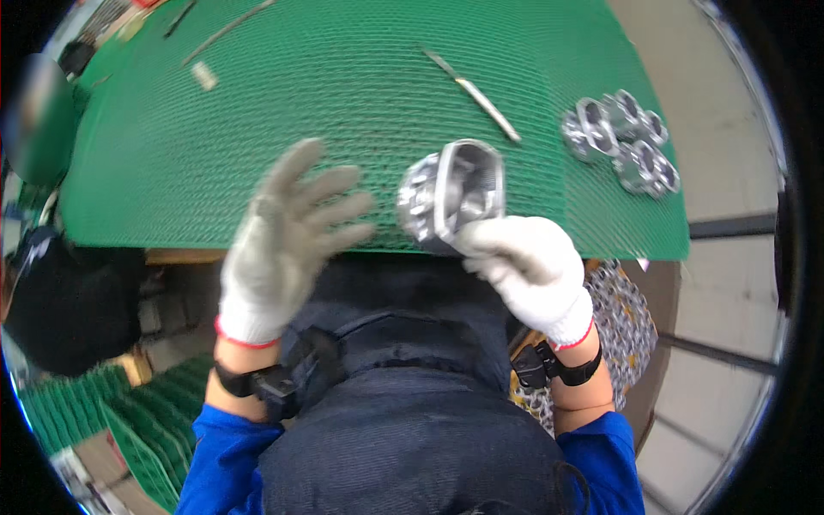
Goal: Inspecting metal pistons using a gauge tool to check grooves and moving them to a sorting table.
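My right hand (530, 268), in a white knit glove with a red cuff edge, grips a shiny cast metal part (453, 190) by its near right rim. The part is hollow, with an oval opening tipped up and lobed sides, and it is held over the near edge of the green ribbed mat (300, 94). To its left, my gloved left hand (296, 227) is raised with its fingers spread, somewhat blurred, touching nothing. Beyond the metal part, a thin knife-like hand tool (481, 101) with a pale handle lies slantwise on the mat.
Several similar metal parts (592, 129) stand grouped at the mat's right edge. A small pale block (204, 75) and a thin rod (227, 33) lie far left. Below the table on the right is a heap of small metal pieces (622, 318). Green corrugated sheets (154, 429) are at lower left.
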`<state>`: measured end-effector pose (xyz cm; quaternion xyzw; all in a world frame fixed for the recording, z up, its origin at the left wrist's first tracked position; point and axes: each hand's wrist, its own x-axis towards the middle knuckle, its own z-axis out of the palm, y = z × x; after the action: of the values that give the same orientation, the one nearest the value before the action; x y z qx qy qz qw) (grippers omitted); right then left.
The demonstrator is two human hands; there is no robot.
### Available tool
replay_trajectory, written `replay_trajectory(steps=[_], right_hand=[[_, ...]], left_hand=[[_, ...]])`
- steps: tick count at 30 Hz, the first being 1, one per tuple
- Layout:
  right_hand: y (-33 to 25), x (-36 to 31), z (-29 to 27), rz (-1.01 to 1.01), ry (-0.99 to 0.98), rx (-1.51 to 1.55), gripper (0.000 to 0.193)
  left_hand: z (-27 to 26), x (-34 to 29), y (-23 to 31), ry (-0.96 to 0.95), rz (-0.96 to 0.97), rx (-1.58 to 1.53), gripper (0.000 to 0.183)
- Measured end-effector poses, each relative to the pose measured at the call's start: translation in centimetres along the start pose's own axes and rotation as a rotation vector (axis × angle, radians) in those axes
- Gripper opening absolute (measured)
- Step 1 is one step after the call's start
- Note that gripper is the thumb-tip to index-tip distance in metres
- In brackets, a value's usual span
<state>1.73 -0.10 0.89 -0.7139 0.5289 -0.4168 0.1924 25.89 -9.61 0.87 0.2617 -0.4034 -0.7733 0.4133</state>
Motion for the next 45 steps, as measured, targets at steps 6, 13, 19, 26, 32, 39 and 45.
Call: replay_trajectory(steps=[6, 13, 19, 26, 32, 39, 45], right_hand=[[-2.8, 7.0, 3.5, -0.183, -0.296, 0.07, 0.044], [8.9, 12.1, -0.3, 0.076, -0.086, -0.888, 0.039], [10.0, 12.4, 0.5, 0.142, -0.083, -0.884, 0.038], [13.0, 12.7, -2.3, 0.152, -0.072, -0.829, 0.036], [8.8, 10.1, -3.1, -0.036, -0.053, -0.599, 0.035], [-2.2, -1.6, 1.5, 0.293, -0.337, 0.29, 0.037], [-2.3, -1.6, 2.0, 0.186, -0.289, 0.018, 0.041]], left_hand=[[-2.1, -2.7, -1.1, 0.048, -0.119, -0.338, 0.08], [-5.8, -4.7, 0.6, -0.368, -0.13, -0.997, 0.073], [-5.3, -6.0, 2.1, -0.216, -0.099, -0.939, 0.072], [-4.5, -5.1, 1.1, -0.024, -0.098, -0.895, 0.085], [-2.8, -3.5, 1.5, 0.014, -0.132, -1.0, 0.081], [-1.5, -3.5, -0.7, -0.112, -0.182, -0.784, 0.076], [-1.1, -2.9, -1.6, -0.3, -0.183, -0.882, 0.079]])
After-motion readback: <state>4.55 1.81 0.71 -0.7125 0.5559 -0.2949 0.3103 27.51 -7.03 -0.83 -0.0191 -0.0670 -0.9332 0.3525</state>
